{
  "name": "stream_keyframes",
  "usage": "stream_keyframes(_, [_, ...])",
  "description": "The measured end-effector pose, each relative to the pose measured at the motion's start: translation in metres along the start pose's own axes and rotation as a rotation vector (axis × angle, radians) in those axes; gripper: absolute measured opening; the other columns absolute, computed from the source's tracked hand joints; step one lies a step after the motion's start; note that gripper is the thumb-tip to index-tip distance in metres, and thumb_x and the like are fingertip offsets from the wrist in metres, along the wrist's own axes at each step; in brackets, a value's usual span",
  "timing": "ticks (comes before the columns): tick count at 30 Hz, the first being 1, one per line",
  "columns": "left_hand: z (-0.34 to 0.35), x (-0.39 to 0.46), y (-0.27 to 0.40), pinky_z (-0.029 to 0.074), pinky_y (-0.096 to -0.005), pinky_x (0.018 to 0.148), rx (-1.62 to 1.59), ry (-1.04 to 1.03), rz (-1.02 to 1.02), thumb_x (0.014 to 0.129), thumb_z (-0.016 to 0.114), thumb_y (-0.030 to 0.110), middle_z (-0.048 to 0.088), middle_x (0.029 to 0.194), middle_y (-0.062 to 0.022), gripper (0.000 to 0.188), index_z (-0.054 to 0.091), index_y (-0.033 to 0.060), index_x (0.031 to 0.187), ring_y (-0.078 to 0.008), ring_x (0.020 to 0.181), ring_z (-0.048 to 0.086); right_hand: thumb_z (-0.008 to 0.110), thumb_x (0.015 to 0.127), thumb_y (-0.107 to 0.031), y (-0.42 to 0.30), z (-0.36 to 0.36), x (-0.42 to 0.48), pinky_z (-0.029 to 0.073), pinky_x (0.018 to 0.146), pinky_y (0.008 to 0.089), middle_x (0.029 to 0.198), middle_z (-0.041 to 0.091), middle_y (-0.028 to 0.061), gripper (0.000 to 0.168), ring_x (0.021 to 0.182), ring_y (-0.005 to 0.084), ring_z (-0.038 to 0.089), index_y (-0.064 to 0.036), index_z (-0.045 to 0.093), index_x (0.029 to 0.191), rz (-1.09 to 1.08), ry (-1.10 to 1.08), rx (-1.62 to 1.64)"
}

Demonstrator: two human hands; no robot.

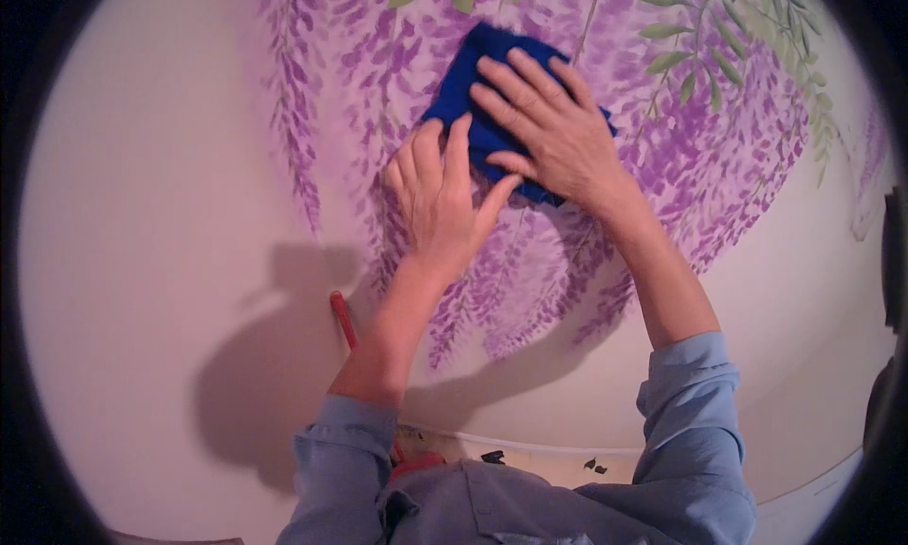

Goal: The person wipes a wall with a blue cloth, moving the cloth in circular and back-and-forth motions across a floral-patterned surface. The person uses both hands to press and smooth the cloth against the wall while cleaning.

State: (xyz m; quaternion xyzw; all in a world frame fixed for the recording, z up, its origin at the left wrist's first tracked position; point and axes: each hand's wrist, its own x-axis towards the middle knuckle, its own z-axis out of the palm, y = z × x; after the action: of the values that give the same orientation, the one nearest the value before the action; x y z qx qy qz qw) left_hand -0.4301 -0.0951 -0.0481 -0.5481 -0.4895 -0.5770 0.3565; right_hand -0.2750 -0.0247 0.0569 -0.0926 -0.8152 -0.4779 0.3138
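A folded dark blue cloth point(454, 84) lies against a wall painted with purple wisteria blossoms point(539, 282). My right hand point(546, 119) is spread over the cloth and presses it to the wall, covering much of its middle. Below and to the left, my left hand point(440, 197) has its fingers apart, with fingertips and thumb at the cloth's lower left edges. Whether those fingertips pinch the cloth is not plain. Painted green leaves point(709, 41) show at upper right.
A red bar point(342, 319) stands by my left forearm, and a red piece point(418, 465) shows at my waist. Small dark objects point(493, 458) lie low near the wall's foot. At the right rim is a dark object point(892, 261). My shadow point(248, 382) falls on the pale wall.
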Motion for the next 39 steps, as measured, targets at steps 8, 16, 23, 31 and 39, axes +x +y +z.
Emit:
stream_keyframes(8, [-0.007,-0.028,-0.018,0.039,-0.0503,0.101,0.054,-0.018,-0.008,0.074,0.088,0.039,0.054,0.131,-0.0176,0.076,0.058,0.0074,0.137,-0.0378,0.120,0.052,0.069,0.085,-0.052,-0.047,0.023,-0.016,0.018,0.125,0.0519,0.166,0.036,0.0025,0.078,0.155,0.0257,0.027,-0.020,0.048,0.153,0.119,0.005,-0.003])
stream_keyframes(16, [-0.020,-0.105,-0.047,0.044,-0.0515,0.097,0.118,-0.081,-0.187,0.069,0.094,0.026,0.055,0.124,-0.0200,0.076,0.056,0.0058,0.133,-0.0413,0.113,0.054,0.071,0.086,-0.049,-0.103,0.063,-0.014,0.016,0.128,0.0513,0.165,0.036,0.0032,0.079,0.155,0.0259,0.025,-0.015,0.047,0.153,-0.187,-0.116,0.079])
stream_keyframes(23, [-0.019,-0.127,-0.026,0.045,-0.0501,0.091,0.071,-0.200,-0.190,0.077,0.089,0.030,0.059,0.114,-0.0190,0.065,0.057,0.0027,0.126,-0.0400,0.107,0.057,0.073,0.082,-0.051,-0.094,0.051,-0.043,0.019,0.128,0.0466,0.168,0.032,-0.0014,0.084,0.156,0.0208,0.025,-0.019,0.044,0.155,-0.265,-0.242,0.159])
stream_keyframes(31, [0.014,-0.140,0.058,0.044,-0.0472,0.081,-0.096,-0.378,-0.227,0.083,0.083,0.036,0.055,0.106,-0.0163,0.057,0.056,0.0052,0.123,-0.0384,0.095,0.056,0.067,0.082,-0.052,-0.064,0.001,-0.146,0.018,0.127,0.0464,0.167,0.033,-0.0055,0.083,0.155,0.0182,0.028,-0.023,0.044,0.156,-0.113,-0.350,0.131])
stream_keyframes(39, [0.047,-0.183,0.112,0.047,-0.0435,0.076,-0.214,-0.399,-0.207,0.081,0.084,0.028,0.052,0.104,-0.0130,0.052,0.056,0.0045,0.120,-0.0342,0.090,0.058,0.068,0.090,-0.050,-0.058,-0.028,-0.240,0.018,0.126,0.0471,0.164,0.037,-0.0064,0.074,0.152,0.0188,0.032,-0.027,0.045,0.156,-0.012,-0.421,0.056])
